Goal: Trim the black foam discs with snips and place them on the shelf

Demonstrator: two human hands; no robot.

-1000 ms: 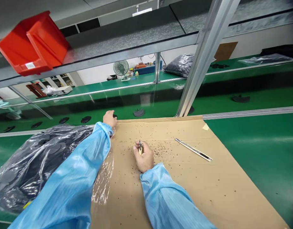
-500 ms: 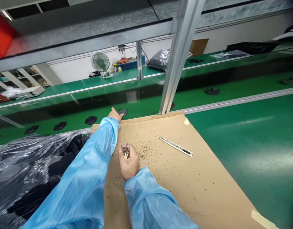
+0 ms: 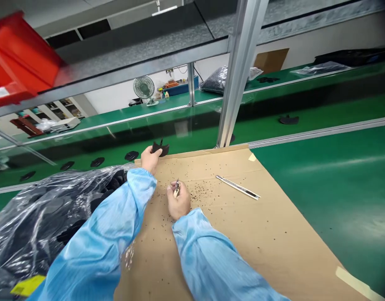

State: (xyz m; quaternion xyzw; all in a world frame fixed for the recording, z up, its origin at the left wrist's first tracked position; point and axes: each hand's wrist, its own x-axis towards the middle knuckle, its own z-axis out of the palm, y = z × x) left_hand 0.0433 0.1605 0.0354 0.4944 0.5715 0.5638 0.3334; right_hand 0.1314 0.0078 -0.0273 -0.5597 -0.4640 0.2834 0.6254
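Note:
My left hand (image 3: 149,160) pinches a thin black curved part (image 3: 161,149) with a small prong on top, held just above the far edge of the cardboard sheet (image 3: 236,234). Closer to me, my right hand (image 3: 180,202) is closed around small cutting pliers (image 3: 177,190) with pale handles, their metal tip pointing away from me. Many tiny black scraps (image 3: 200,190) lie scattered on the cardboard beside that hand. Right of them rests a slim utility knife (image 3: 238,187), touched by neither hand.
Clear plastic bags of black parts (image 3: 67,200) lie at left. Behind the cardboard runs a green belt with several black parts (image 3: 97,161). A metal post (image 3: 234,79) rises at the cardboard's far edge, and a red bin (image 3: 20,62) sits on the shelf above.
My left hand has lifted the black part off the green belt and drawn it nearer the cardboard. My right hand still holds the pliers. The view has shifted left.

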